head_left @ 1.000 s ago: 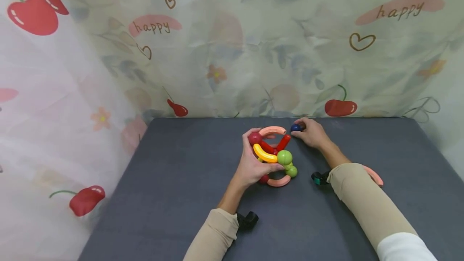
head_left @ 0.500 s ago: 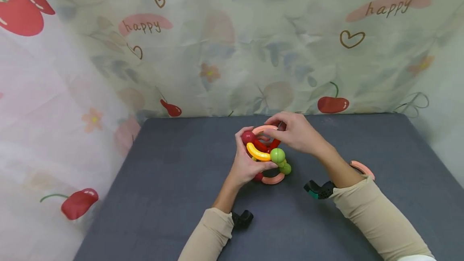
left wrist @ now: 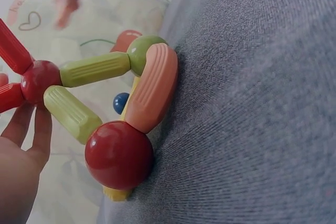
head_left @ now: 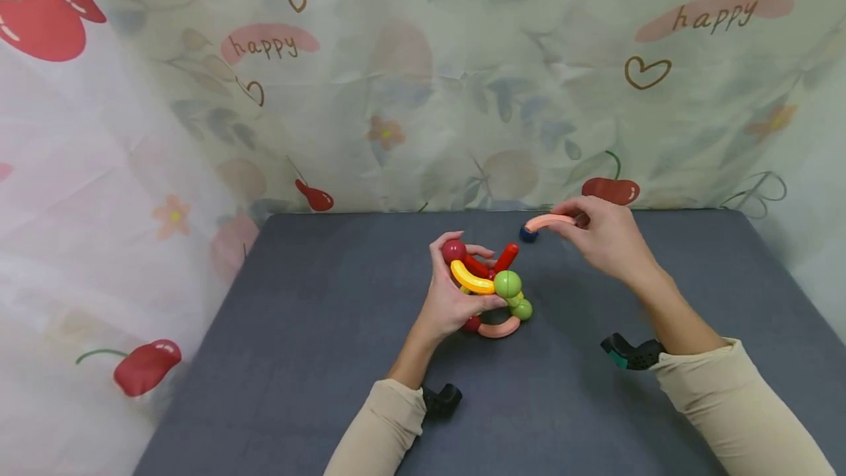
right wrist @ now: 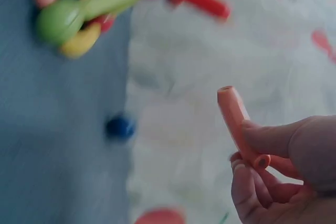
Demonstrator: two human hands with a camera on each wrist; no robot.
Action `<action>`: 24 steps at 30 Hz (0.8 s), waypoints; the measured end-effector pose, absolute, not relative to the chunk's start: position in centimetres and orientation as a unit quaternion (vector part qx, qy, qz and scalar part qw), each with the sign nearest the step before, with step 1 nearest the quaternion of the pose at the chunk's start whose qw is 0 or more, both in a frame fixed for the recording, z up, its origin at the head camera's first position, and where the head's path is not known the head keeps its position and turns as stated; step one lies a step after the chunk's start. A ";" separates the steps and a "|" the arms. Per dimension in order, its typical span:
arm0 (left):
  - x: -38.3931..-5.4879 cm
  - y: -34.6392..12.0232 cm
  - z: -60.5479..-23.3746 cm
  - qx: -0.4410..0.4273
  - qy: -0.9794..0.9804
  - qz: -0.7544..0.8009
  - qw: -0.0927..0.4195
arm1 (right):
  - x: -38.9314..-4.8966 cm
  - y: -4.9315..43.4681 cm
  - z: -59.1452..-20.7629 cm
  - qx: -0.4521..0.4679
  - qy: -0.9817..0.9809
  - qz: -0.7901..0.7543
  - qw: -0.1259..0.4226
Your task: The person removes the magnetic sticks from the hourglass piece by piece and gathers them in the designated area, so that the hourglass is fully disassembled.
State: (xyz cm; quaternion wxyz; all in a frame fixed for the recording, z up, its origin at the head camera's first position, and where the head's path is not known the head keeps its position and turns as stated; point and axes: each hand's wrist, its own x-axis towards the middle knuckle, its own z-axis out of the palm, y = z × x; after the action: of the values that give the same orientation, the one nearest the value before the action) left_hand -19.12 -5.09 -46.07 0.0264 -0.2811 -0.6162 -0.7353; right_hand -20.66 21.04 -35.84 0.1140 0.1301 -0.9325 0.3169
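My left hand [head_left: 452,296] grips a structure of magnetic balls and rods at its left side. It has a green ball [head_left: 507,284], a yellow curved rod [head_left: 471,279], a large red ball [left wrist: 119,155], lime rods [left wrist: 94,70] and a lower pink curved rod [left wrist: 153,88]. At its top, a red rod [head_left: 507,257] sticks up with its upper end free. To the right of the structure, my right hand [head_left: 604,237] pinches another pink curved rod [right wrist: 234,118] between thumb and fingers, held in the air. A dark blue ball [head_left: 528,234] sits on the table just beyond it.
The grey table [head_left: 317,329] ends at the back against a printed cloth [head_left: 410,94] with cherries and hearts. More cloth hangs along the left side. Black wrist cameras [head_left: 632,352] stick out below both wrists.
My right hand set down the blue ball, reached to the structure's top and drew the pink curved rod off it to the right. The left hand keeps its grip.
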 end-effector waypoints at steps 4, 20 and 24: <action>-19.1 -5.0 -46.2 -0.281 -0.620 -0.732 0.030 | -19.6 26.5 -38.3 0.083 -0.948 0.290 0.102; -19.0 -5.2 -45.9 -0.281 -0.622 -0.731 0.008 | -16.0 39.0 -46.4 -0.032 -0.974 0.224 -0.021; -19.2 -5.4 -45.8 -0.293 -0.607 -0.739 -0.011 | -16.0 35.4 -43.8 0.002 -0.970 0.243 0.004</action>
State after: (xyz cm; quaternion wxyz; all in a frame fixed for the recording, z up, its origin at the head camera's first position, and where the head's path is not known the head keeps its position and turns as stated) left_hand -19.20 -5.38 -45.84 -0.0107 -0.2932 -0.6066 -0.7389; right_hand -15.96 35.35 -43.76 0.0036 0.0019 -0.9699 0.2435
